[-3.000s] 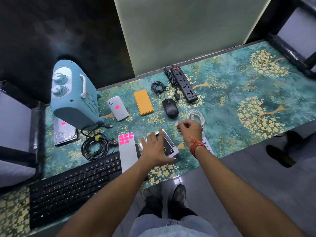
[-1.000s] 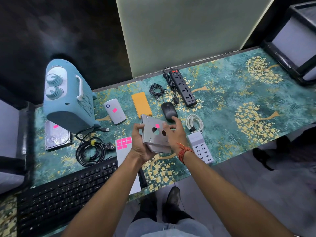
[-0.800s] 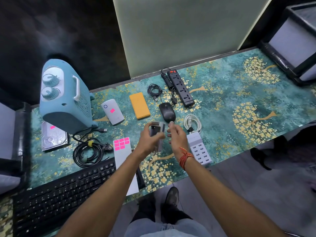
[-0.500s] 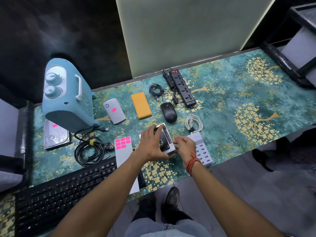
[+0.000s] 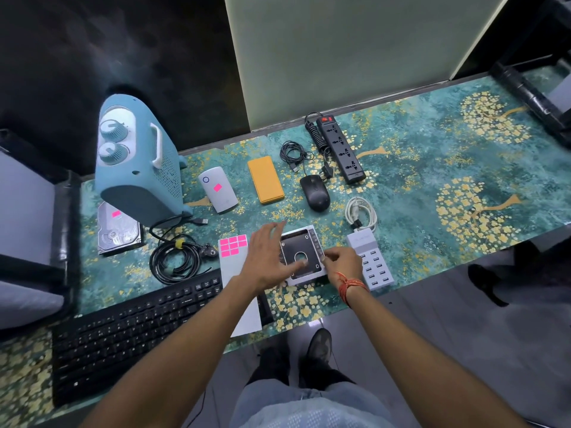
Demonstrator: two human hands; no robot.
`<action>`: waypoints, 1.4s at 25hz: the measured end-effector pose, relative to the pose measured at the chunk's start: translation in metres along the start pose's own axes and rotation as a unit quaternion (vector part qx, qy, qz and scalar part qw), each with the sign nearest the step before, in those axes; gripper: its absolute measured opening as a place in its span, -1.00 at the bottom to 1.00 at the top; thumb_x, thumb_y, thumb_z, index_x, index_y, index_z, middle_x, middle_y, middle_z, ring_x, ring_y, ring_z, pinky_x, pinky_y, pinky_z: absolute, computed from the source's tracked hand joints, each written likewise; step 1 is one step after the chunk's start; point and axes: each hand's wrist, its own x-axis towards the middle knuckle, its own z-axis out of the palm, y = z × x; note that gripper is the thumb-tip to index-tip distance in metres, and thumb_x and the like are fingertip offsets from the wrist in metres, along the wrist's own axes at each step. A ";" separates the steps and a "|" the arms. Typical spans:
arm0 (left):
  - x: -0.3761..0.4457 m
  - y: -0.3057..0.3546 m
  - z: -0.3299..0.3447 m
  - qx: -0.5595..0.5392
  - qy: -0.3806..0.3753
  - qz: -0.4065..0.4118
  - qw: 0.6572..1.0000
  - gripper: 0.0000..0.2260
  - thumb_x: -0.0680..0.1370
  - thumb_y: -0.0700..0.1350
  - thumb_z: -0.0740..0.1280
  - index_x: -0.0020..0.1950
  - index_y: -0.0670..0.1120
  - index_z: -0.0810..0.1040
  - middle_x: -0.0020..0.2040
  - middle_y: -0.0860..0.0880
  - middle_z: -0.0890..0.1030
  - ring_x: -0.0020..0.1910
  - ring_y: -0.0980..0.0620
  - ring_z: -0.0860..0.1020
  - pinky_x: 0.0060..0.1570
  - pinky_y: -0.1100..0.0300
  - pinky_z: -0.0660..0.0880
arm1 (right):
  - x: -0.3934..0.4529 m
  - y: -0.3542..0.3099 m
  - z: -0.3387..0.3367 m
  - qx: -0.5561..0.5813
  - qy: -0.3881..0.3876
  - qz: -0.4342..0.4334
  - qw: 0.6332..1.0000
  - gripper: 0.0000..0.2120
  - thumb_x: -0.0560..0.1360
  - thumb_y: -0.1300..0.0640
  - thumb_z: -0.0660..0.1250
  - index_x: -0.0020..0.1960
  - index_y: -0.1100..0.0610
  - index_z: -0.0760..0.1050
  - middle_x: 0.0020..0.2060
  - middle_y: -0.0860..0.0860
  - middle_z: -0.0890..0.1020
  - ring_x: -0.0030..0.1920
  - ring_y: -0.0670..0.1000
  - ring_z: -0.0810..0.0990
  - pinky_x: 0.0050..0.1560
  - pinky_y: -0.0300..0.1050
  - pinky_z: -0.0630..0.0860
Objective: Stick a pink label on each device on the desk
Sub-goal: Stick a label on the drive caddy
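Note:
A silver drive caddy (image 5: 298, 247) lies flat on the desk mat, dark inner side up, near the front edge. My left hand (image 5: 265, 257) rests over its left side with fingers spread and the thumb touching it. My right hand (image 5: 343, 264) pinches its right edge. A sheet of pink labels (image 5: 233, 247) lies just left of my left hand. The hard drive (image 5: 119, 233) and the white device (image 5: 217, 189) each carry a pink label. I see no label on the yellow power bank (image 5: 265, 180), black mouse (image 5: 315, 193), power strip (image 5: 340, 149) or white USB charger (image 5: 370, 261).
A blue heater (image 5: 139, 159) stands at the back left, with its coiled black cord (image 5: 176, 261) in front. A black keyboard (image 5: 139, 329) lies at the front left. A white cable (image 5: 360, 211) and a black cable (image 5: 293, 152) lie behind the caddy.
A second ago both hands held the caddy up, silver side showing a pink label. It was turned over and now lies on the desk, and my left hand has opened.

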 end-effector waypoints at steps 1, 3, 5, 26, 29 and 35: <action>-0.006 -0.007 -0.005 -0.023 0.063 -0.037 0.997 -0.20 0.44 0.30 0.34 0.54 -0.05 0.17 0.47 -0.13 0.29 0.47 -0.12 0.21 0.48 -0.10 0.14 | -0.002 0.002 0.000 -0.003 0.002 -0.005 1.000 -0.81 0.49 0.23 0.38 0.08 0.19 0.66 0.01 0.14 0.71 0.03 0.12 0.65 0.13 -0.11 0.54; -0.016 -0.023 -0.015 -0.021 0.175 -0.154 0.972 -0.34 0.48 0.21 0.35 0.48 -0.07 0.29 0.38 -0.13 0.39 0.38 -0.13 0.30 0.37 -0.06 0.28 | -0.007 0.005 0.000 -0.024 0.011 -0.016 1.000 -0.84 0.50 0.22 0.37 0.05 0.19 0.67 -0.02 0.13 0.71 0.00 0.12 0.66 0.10 -0.08 0.57; -0.023 -0.035 -0.023 0.004 0.196 -0.276 0.941 -0.37 0.48 0.18 0.35 0.45 -0.09 0.32 0.34 -0.15 0.43 0.32 -0.15 0.33 0.26 -0.06 0.32 | -0.011 0.008 0.000 -0.027 0.027 -0.015 0.999 -0.87 0.50 0.20 0.37 -0.01 0.18 0.68 -0.07 0.12 0.72 -0.06 0.12 0.66 0.04 -0.06 0.59; 0.009 -0.036 -0.058 -0.124 0.026 -0.512 0.849 -0.56 0.47 0.01 0.42 0.26 -0.17 0.50 0.46 -0.20 0.20 0.35 -0.25 0.20 0.32 -0.17 0.29 | -0.028 -0.045 0.029 0.097 -0.009 -0.145 0.985 -0.89 0.47 0.18 0.41 -0.01 0.13 0.62 -0.20 0.08 0.65 -0.24 -0.04 0.53 -0.10 -0.17 0.57; 0.001 -0.029 -0.055 -0.160 0.092 -0.481 0.857 -0.72 0.50 0.04 0.40 0.11 -0.09 0.60 0.41 -0.17 0.28 0.32 -0.28 0.28 0.34 -0.22 0.23 | -0.029 -0.044 0.028 0.114 -0.012 -0.138 0.984 -0.88 0.47 0.16 0.41 0.00 0.15 0.62 -0.19 0.06 0.65 -0.23 -0.04 0.55 -0.11 -0.20 0.55; -0.011 -0.001 -0.033 -0.235 0.149 -0.360 0.891 -0.78 0.53 0.08 0.37 -0.03 -0.08 0.60 0.03 -0.07 0.60 0.00 -0.14 0.54 0.08 -0.04 0.46 | -0.029 -0.049 0.021 0.173 -0.032 -0.105 0.979 -0.83 0.47 0.17 0.42 0.04 0.19 0.61 -0.13 0.10 0.67 -0.14 -0.03 0.60 -0.04 -0.24 0.56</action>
